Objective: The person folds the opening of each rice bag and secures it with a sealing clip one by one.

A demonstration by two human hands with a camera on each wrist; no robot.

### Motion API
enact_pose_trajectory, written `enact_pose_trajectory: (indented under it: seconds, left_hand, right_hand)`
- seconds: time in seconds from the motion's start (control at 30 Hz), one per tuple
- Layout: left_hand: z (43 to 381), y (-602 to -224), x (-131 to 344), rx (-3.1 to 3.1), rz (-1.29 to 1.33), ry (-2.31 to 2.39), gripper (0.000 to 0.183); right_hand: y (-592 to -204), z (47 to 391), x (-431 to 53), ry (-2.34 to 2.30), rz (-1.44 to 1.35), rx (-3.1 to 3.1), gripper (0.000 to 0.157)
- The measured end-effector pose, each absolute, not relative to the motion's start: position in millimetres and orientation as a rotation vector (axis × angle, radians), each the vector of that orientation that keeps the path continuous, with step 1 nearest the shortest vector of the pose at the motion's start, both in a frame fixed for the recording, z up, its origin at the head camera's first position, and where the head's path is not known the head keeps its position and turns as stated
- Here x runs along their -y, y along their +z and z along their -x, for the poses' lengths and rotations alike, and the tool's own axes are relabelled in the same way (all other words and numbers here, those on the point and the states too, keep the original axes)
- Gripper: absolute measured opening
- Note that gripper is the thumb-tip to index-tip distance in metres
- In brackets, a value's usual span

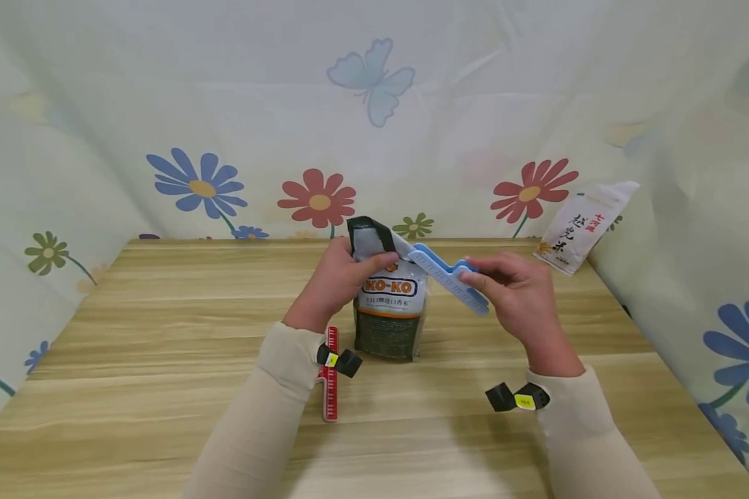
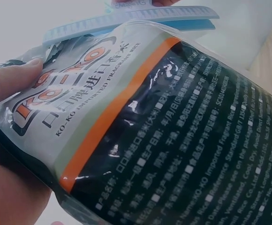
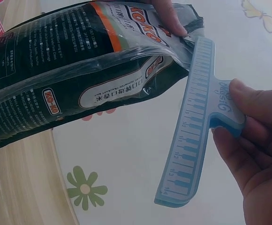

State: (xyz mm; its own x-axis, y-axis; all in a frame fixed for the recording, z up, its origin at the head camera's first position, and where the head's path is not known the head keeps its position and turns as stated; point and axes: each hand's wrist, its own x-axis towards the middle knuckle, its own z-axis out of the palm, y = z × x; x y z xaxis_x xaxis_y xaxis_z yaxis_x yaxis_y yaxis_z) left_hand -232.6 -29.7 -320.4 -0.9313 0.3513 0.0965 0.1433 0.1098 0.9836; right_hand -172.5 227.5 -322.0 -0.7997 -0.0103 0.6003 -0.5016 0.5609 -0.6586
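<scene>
A green and white KO-KO rice bag (image 1: 390, 336) stands upright on the table, its top folded over. My left hand (image 1: 333, 287) grips the bag's upper left side, thumb across the front. My right hand (image 1: 517, 294) pinches the handle of a light blue long clip (image 3: 187, 126) printed with piano keys and a ruler scale. One end of this clip meets the bag's folded top edge, while the rest sticks out to the right. In the left wrist view, the bag's printed front (image 2: 140, 122) fills most of the picture, with the clip along its top.
A red clip (image 1: 331, 409) with a similar pattern lies on the wooden table (image 1: 181, 360), partly behind the left wrist. At the back right, a white rice bag (image 1: 583, 229) leans against the flowered cloth wall (image 1: 449, 173).
</scene>
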Motion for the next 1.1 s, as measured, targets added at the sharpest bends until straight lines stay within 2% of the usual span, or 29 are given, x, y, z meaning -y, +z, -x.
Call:
enact_pose_trajectory:
  seconds: [1.1]
  left_hand:
    - [230,-318,30,-2.239,-0.545,1.875,0.026]
  right_hand:
    - [-306,176,-207,1.224,-0.447,2.255,0.022]
